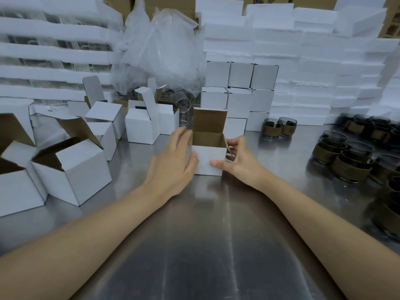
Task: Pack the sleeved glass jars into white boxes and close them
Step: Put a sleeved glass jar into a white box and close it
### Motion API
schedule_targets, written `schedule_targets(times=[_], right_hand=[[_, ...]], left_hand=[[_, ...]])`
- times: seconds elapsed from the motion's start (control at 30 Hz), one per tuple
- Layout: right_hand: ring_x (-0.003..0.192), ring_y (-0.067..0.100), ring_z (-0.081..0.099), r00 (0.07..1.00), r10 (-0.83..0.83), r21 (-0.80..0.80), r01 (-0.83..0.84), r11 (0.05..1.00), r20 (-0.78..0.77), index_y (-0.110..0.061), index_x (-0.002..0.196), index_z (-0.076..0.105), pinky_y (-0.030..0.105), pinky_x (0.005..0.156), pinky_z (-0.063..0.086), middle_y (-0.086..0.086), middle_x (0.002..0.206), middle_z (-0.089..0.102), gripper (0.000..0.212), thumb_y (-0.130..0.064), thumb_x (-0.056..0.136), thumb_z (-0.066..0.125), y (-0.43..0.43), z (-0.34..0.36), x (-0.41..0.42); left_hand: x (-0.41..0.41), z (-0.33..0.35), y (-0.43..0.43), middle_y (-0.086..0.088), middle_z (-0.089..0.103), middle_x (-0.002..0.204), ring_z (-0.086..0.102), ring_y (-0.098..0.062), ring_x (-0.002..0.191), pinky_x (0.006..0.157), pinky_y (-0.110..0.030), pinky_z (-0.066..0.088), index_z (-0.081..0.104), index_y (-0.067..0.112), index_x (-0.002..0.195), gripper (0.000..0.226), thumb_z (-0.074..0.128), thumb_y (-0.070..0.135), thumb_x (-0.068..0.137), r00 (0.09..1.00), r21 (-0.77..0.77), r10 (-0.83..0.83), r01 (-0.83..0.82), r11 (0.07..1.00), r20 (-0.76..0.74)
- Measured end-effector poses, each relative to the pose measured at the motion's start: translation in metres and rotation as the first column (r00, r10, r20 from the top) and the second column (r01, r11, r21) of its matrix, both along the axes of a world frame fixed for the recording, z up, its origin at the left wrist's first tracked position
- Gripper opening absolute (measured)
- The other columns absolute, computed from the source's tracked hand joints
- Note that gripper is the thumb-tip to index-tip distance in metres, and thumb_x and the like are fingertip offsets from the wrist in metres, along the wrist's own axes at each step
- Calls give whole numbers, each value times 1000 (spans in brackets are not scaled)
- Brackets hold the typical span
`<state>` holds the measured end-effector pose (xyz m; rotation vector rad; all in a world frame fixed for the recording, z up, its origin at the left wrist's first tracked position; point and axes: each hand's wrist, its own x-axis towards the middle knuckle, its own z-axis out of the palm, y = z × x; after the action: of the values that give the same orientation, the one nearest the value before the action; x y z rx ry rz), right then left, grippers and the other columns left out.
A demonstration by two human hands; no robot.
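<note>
A small white box (207, 159) stands on the steel table (212, 234) at the centre, its brown-lined lid flap upright at the back. I cannot see what is inside it. My left hand (173, 161) holds its left side, thumb on the front face and fingers along the far left edge. My right hand (238, 160) holds the right side, thumb on the front face, fingers curled at the right side flap. Two sleeved glass jars (279, 128) stand behind to the right. Several more sleeved jars (350, 161) crowd the right edge.
Open white boxes (71, 167) lie at the left, and more (140, 126) stand behind them. Closed boxes (238, 92) are stacked at the back centre. White foam sheets (313, 61) and a clear plastic bag (164, 50) fill the back. A bare glass (184, 105) sits behind the box.
</note>
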<state>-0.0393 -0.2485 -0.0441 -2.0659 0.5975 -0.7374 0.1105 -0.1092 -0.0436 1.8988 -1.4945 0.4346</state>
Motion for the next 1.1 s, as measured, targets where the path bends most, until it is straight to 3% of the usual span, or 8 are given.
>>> schedule_targets(times=[0.1, 0.3, 0.47, 0.6, 0.73, 0.9, 1.0, 1.1], right_hand=[[115, 16, 56, 1000, 8, 5, -8, 1000, 11, -21, 110, 30, 40, 102, 46, 1, 122, 50, 59, -31, 78, 78, 0, 0, -1], [118, 9, 54, 996, 81, -39, -82, 996, -35, -24, 122, 24, 27, 99, 46, -3, 131, 49, 66, -34, 81, 75, 7, 1, -1], [112, 9, 59, 992, 127, -77, -127, 989, 0, -39, 133, 22, 32, 98, 49, -12, 128, 52, 82, -29, 75, 80, 11, 1, -3], [126, 0, 48, 990, 132, -93, -136, 986, -41, -44, 147, 21, 23, 105, 39, -17, 140, 46, 97, -40, 71, 82, 10, 5, -5], [122, -16, 42, 988, 144, -64, -148, 987, -53, -35, 148, 23, 7, 96, 38, -32, 135, 39, 100, -34, 70, 85, 10, 5, -4], [137, 0, 27, 989, 122, -158, -134, 978, -87, -31, 146, 25, 27, 109, 35, -16, 153, 17, 101, -35, 66, 86, 13, 7, -2], [124, -1, 45, 987, 148, -90, -154, 984, -70, -34, 140, 29, 35, 106, 42, -16, 136, 43, 95, -32, 65, 88, 13, 9, -4], [115, -7, 50, 989, 135, -76, -139, 987, -59, -34, 137, 33, 27, 101, 45, -18, 125, 49, 92, -29, 64, 89, 13, 9, -5]], left_hand=[[2, -2, -1, 8, 35, 151, 48, -16, 125, 95, -35, 43, 29, 25, 148, 53, 35, 45, 98, 997, 61, -26, 30, 998, -77], [2, 3, -2, 5, 38, 116, 47, -6, 74, 73, -25, 41, 33, 29, 144, 63, 44, 59, 89, 976, 38, -62, 71, 997, -209], [4, 4, -3, 10, 26, 111, 39, 0, 93, 84, -16, 35, 23, 32, 150, 99, 44, 79, 66, 938, 53, -118, 143, 988, -325], [6, 2, -4, 20, 21, 107, 35, 14, 93, 78, -2, 29, 17, 31, 152, 113, 53, 82, 57, 897, 38, -169, 201, 979, -409], [5, 6, -4, 19, 23, 114, 41, 11, 104, 92, -14, 35, 20, 28, 151, 119, 61, 79, 52, 859, 37, -190, 235, 971, -475], [2, 10, -3, 12, 25, 116, 35, 23, 101, 79, 4, 32, 30, 28, 140, 102, 69, 70, 55, 854, 16, -226, 264, 965, -468], [-1, 10, -1, 12, 28, 126, 44, 7, 106, 86, -9, 36, 30, 25, 139, 100, 68, 69, 56, 849, 24, -225, 268, 963, -477], [-2, 10, 1, 11, 50, 124, 58, -7, 105, 83, -17, 47, 26, 32, 135, 96, 70, 67, 57, 787, 35, -252, 327, 944, -563]])
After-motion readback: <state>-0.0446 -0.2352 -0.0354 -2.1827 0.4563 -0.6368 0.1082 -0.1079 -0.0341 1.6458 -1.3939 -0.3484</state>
